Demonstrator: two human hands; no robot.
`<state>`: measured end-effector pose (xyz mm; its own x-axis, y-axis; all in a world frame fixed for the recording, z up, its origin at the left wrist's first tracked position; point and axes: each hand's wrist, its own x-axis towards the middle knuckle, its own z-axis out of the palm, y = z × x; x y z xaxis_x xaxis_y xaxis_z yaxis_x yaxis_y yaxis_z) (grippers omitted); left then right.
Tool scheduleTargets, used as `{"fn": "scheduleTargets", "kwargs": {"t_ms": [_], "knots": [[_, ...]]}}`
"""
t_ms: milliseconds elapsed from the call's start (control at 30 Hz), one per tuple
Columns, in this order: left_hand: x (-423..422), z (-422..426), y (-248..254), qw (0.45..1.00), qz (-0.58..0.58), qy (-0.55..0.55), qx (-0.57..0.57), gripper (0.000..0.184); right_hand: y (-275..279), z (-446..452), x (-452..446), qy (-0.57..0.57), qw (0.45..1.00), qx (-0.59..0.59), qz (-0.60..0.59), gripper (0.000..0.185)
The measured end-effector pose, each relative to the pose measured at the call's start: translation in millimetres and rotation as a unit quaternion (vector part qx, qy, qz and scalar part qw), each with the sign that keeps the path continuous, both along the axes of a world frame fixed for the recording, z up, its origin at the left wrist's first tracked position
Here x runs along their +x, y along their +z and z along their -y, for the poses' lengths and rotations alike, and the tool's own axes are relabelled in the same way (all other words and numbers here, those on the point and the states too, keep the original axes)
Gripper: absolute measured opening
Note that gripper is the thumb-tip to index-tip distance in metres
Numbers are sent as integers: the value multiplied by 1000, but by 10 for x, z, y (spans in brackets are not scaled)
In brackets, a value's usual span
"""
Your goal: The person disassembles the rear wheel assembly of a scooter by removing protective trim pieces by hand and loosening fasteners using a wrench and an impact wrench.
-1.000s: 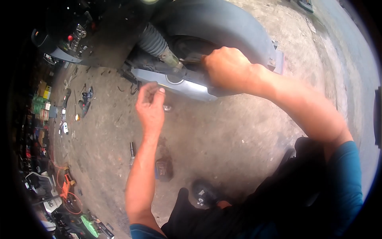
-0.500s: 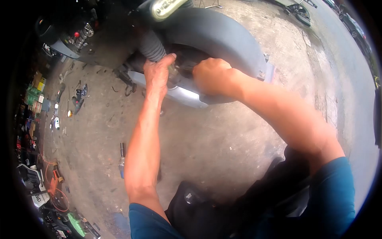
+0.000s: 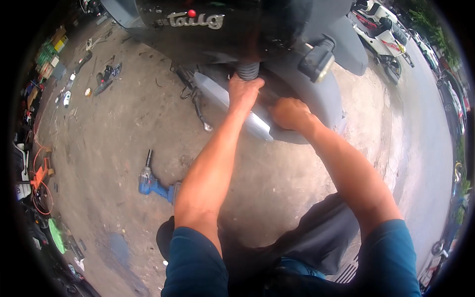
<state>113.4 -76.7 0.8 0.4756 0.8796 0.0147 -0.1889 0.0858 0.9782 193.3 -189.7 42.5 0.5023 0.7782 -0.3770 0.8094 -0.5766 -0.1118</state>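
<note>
My left hand [image 3: 243,92] is closed around the lower end of a ribbed rubber-booted shock absorber [image 3: 248,72] on a scooter [image 3: 213,42]. To its right, my right hand [image 3: 291,114] is curled into a fist inside the wheel area, beneath the grey fender [image 3: 330,94]. What its fingers hold, if anything, is hidden. A silver-grey trim panel [image 3: 256,124] slants just below both hands. The scooter's black bodywork, with raised "tailg" lettering, overhangs the shock absorber.
A blue cordless impact wrench [image 3: 154,185] with a long socket lies on the concrete floor [image 3: 118,143] left of my forearm. Scattered tools [image 3: 106,78] lie farther left. An orange stand [image 3: 40,173] is at the left edge. A parked motorbike [image 3: 383,37] stands at upper right.
My view has shifted, bringing the lettering and the whole impact wrench into sight. The left hand still grips the shock absorber's lower end; the right fist remains by the wheel.
</note>
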Motion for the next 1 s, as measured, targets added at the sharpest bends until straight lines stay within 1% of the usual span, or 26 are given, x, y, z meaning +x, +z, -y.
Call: {"fn": "scheduleTargets", "kwargs": {"t_ms": [33,133,167,267,333,400,433,533,633,733,833,867,900,967,1000], "knots": [[-44,17,67,1000,-11,-13,-23,28,103,-9,-56,-7,999,-29,-18,41],[-49,-29,35,999,-31,-8,-7,33,13,-76,-23,-54,998,-21,-21,44],[-30,-59,-11,1000,-27,-12,-1,38,2,-102,-8,-80,996,-38,-31,45],[-1,-132,-76,999,-34,-18,20,41,82,-204,-35,-148,982,-95,-69,48],[-27,-172,-130,998,-29,-47,14,42,160,-249,-71,-178,968,-141,-105,50],[-52,-209,-157,997,-7,-78,12,42,84,-237,-32,-177,971,-121,-105,53],[-53,-207,-157,996,6,-85,-12,43,72,-248,-37,-175,973,-111,-104,54],[-65,-273,-155,995,-40,-65,56,42,62,-269,-71,-176,975,-118,-65,59],[-83,-332,-94,991,-58,-112,41,43,5,-300,-4,-176,970,-140,-94,63],[-77,-346,-130,991,5,-124,55,42,-3,-346,-8,-209,961,-149,-105,67],[-99,-256,-101,992,42,-119,6,38,91,-371,-83,-190,961,-190,-62,70],[-91,-280,-66,992,60,-109,-8,37,57,-359,-47,-169,972,-158,-41,70],[-82,-305,-52,993,50,-109,-1,36,-33,-310,-10,-148,981,-127,-21,71],[-65,-272,-74,993,29,-111,2,34,-52,-268,0,-128,985,-113,-3,72],[-52,-253,-95,994,32,-108,4,33,-63,-280,15,-125,984,-127,-7,71]]}}
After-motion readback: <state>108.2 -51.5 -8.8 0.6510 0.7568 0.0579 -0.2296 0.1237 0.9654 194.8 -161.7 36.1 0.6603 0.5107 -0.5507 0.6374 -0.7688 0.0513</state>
